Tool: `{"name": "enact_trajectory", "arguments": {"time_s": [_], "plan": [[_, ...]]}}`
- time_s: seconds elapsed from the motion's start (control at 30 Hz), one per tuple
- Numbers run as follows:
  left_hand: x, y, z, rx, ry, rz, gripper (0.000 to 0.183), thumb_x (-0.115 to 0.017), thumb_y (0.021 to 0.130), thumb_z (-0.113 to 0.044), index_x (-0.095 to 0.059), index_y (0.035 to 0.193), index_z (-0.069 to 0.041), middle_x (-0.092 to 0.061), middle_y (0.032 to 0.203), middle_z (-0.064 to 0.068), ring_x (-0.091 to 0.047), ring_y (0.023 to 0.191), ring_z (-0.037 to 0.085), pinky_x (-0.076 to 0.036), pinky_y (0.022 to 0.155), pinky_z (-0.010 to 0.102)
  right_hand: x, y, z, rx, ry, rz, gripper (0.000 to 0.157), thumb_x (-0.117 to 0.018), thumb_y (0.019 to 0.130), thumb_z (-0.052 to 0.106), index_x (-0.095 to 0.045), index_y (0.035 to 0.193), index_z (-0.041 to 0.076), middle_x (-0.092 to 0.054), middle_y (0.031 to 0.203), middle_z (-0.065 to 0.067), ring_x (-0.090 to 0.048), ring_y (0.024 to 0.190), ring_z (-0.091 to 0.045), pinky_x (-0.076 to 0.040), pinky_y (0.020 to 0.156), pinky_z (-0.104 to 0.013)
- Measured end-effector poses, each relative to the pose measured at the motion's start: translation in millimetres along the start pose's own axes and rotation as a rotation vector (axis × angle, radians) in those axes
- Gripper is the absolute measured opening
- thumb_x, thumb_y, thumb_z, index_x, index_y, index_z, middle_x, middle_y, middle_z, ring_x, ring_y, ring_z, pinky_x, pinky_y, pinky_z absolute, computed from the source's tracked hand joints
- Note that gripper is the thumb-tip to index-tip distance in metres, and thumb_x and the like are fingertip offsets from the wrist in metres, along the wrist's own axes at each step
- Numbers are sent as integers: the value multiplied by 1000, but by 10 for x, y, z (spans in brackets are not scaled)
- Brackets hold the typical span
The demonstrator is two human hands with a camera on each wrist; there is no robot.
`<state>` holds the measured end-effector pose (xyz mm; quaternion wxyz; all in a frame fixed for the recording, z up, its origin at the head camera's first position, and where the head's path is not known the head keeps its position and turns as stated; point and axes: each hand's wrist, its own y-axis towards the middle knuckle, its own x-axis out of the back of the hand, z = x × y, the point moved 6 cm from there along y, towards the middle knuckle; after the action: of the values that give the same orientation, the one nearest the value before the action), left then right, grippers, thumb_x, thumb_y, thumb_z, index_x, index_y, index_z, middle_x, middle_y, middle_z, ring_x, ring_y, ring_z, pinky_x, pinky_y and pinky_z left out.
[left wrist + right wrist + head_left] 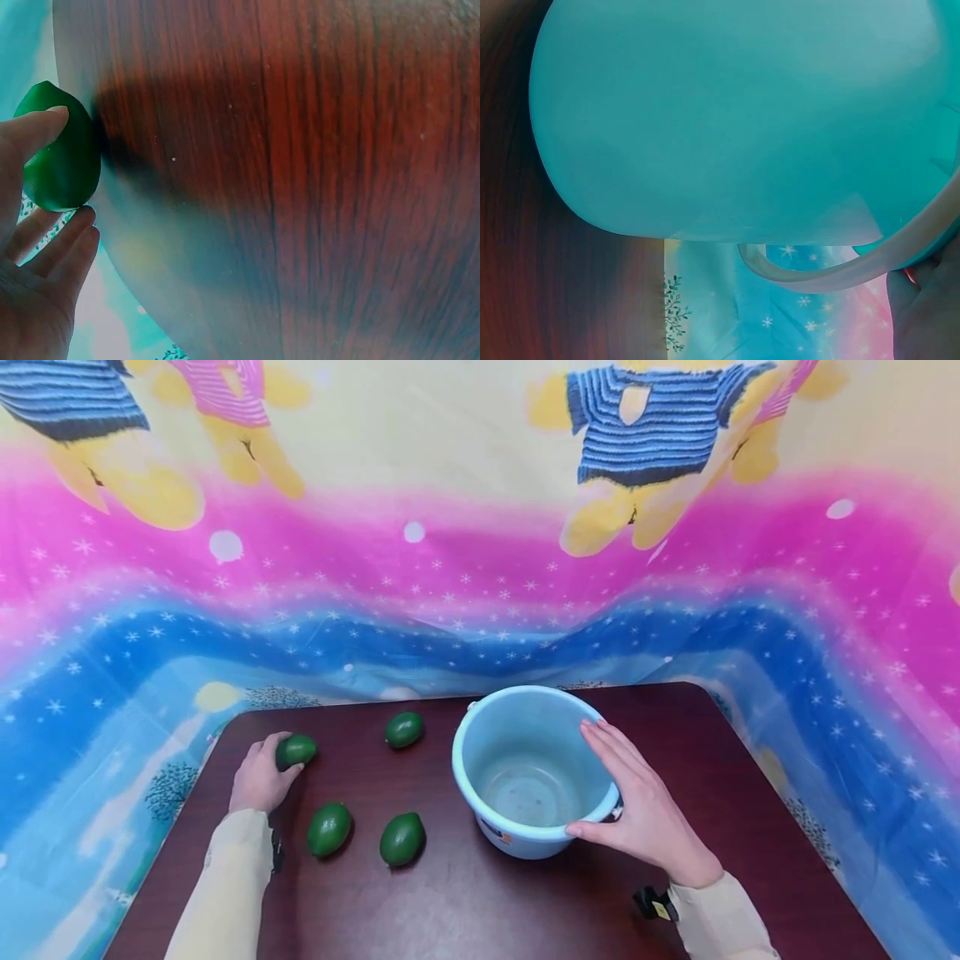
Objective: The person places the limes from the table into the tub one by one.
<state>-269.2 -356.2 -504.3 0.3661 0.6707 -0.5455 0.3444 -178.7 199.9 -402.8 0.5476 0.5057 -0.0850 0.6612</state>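
Observation:
At the table's far left, my left hand (pixel 260 777) grips a glossy green lime (pixel 297 750), thumb on one side and fingers on the other. The left wrist view shows the thumb lying across this lime (pixel 64 161), with fingertips at its lower end. A light blue bucket (pixel 459 758) stands upright, with nothing in it. My right hand (pixel 651 810) rests on its right rim with long, straight fingers over the far part and the thumb on the near part. In the right wrist view the bucket's side (pixel 720 127) fills most of the picture, beside its pale handle (pixel 832 279).
More limes lie between my left hand and the bucket: one lime (pixel 405 729) farther back, one lime (pixel 329 829) nearer me, and another lime (pixel 402 840) to its right. The dark brown table (pixel 480 910) ends at a patterned cloth (pixel 480 577) behind and beside it.

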Motion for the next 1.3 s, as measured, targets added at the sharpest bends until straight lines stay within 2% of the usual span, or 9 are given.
{"name": "enact_trajectory", "arguments": {"time_s": [0.3, 0.43, 0.67, 0.87, 1.03, 1.3], "plan": [[-66, 44, 75, 5, -29, -25, 61, -76, 91, -14, -40, 138, -2, -51, 126, 34, -54, 108, 54, -44, 88, 69, -9, 10, -2, -5, 5, -3, 117, -93, 67, 52, -33, 161, 17, -31, 163, 1, -21, 151, -26, -44, 101, -63], [-47, 25, 70, 15, -28, -30, 61, -76, 91, -14, -38, 137, -1, -53, 124, 35, -56, 106, 53, -44, 88, 68, -17, 16, 6, -13, 16, -1, 119, -94, 65, 53, -34, 161, 16, -31, 163, 2, -20, 151, -25, -43, 102, -63], [-41, -10, 35, 55, -42, -23, 58, -71, 96, -18, -36, 138, 3, -50, 123, 34, -54, 103, 51, -45, 86, 65, -24, 21, 12, -9, 21, -4, 119, -93, 65, 56, -35, 160, 16, -31, 163, 3, -20, 151, -25, -42, 103, -63], [-40, 2, -48, 67, -20, -27, 59, -69, 98, -22, -39, 141, 5, -44, 126, 33, -52, 106, 52, -44, 89, 67, -7, 17, 6, -8, 26, -15, 119, -94, 64, 54, -35, 160, 15, -32, 163, 2, -20, 151, -25, -42, 103, -63], [-71, 5, -23, 106, -12, -2, 68, -70, 96, -26, -40, 144, 12, -37, 128, 35, -49, 108, 54, -42, 93, 67, -22, 7, -1, -18, 35, -8, 119, -94, 64, 54, -35, 160, 16, -31, 163, 2, -19, 151, -25, -41, 103, -63], [-79, 3, -9, 141, -59, 20, 70, -67, 97, -26, -35, 143, 16, -44, 130, 40, -48, 114, 55, -42, 94, 66, -18, 12, -20, 3, 35, -22, 119, -95, 64, 51, -34, 160, 16, -32, 163, 1, -20, 151, -27, -42, 102, -64]]}}
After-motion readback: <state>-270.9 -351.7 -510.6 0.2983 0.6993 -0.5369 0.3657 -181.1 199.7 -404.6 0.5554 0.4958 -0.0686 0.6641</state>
